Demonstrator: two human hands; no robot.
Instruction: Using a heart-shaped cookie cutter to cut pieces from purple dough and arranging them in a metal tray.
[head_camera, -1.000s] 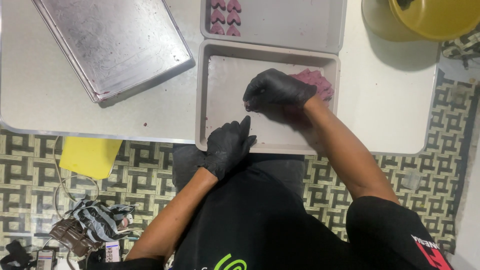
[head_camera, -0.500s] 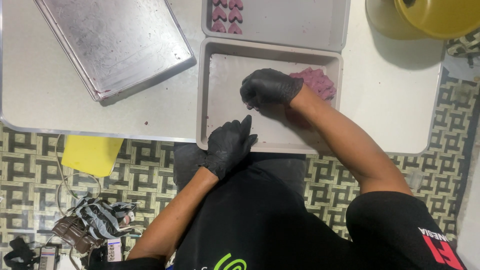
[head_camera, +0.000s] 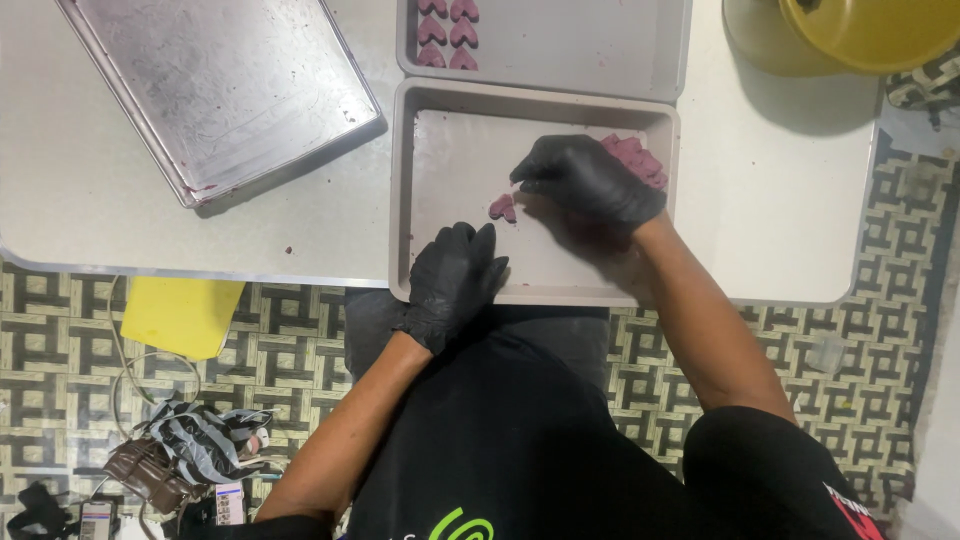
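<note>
Head view, looking straight down at a white table (head_camera: 300, 235): far to the left of both gloved hands, a bare metal baking sheet (head_camera: 225, 90) lies at an angle, stained faintly purple. The left hand (head_camera: 455, 280), in a black glove, rests flat with fingers spread on the near rim of a shallow grey tray (head_camera: 420, 200), gripping nothing. Just beyond its fingertips a single purple heart-shaped piece (head_camera: 502, 208) now lies on the tray floor, where half a second earlier the spot was covered by the glove. The right hand (head_camera: 590, 182) has shifted right and lifted slightly, its fingertips curled loosely over the piece; whether they still pinch it cannot be told. Behind that hand a small heap of similar purple pieces (head_camera: 635, 160) sits in the tray's far right corner. Farther off, a second tray (head_camera: 600, 45) holds rows of hearts (head_camera: 448, 30). A yellow bowl (head_camera: 870, 30) stands well to the right.
</note>
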